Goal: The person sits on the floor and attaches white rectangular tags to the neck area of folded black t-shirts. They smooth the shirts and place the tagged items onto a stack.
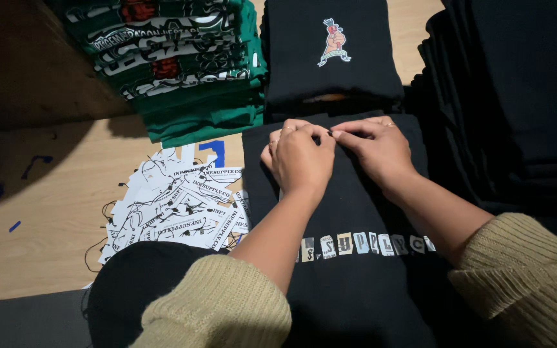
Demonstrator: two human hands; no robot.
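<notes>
Both hands on folded black shirt (356,258) lying on the table (53,212): left hand (301,158) and right hand (378,148) fingertips pinched together at its collar edge; 1 pile of white hang tags (175,206) just left of it

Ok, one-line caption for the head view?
Both hands, left hand and right hand, pinch a folded black shirt beside paper tags.

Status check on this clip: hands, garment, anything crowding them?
Left hand and right hand pinch together at top edge of folded black shirt. Pile of white hang tags lies alongside, apart.
</notes>
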